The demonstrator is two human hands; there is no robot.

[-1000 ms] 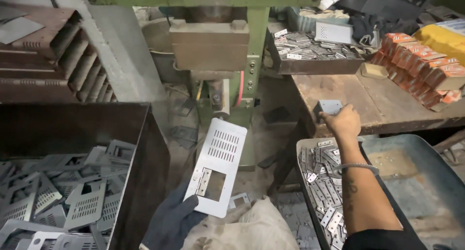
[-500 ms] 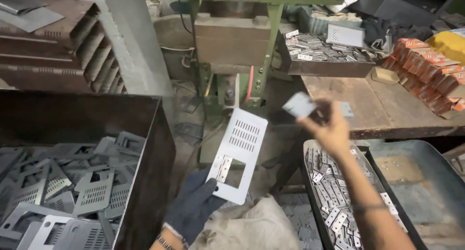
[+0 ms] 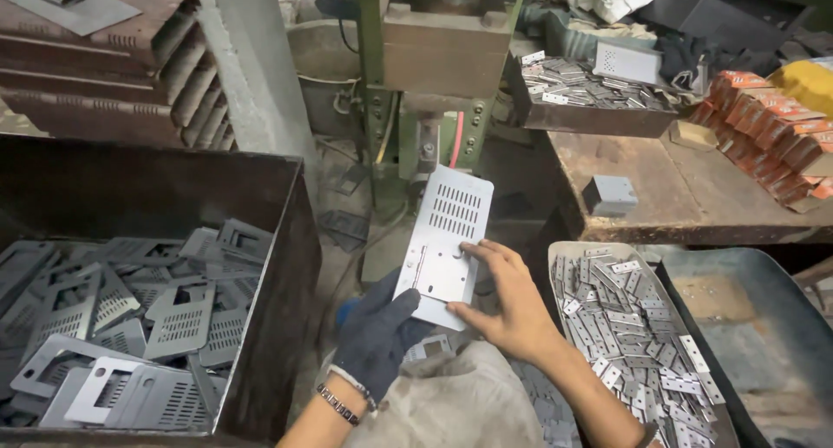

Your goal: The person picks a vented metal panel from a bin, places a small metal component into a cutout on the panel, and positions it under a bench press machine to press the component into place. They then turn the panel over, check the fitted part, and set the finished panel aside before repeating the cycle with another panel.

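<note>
Hands first: the gloved left hand (image 3: pixel 379 333) has its grip closed on the bottom edge of a grey perforated metal plate (image 3: pixel 445 244), holding it up over the lap. The bare right hand (image 3: pixel 508 305) pinches the same plate's lower right side, fingers spread on its face. Just right is a tray of small metal brackets (image 3: pixel 636 327), left is a dark bin of vented plates (image 3: pixel 130 318). Further back, a small grey block (image 3: pixel 610 195) sits near the counter's (image 3: pixel 694 201) front edge, with the green press (image 3: pixel 425 92) behind.
</note>
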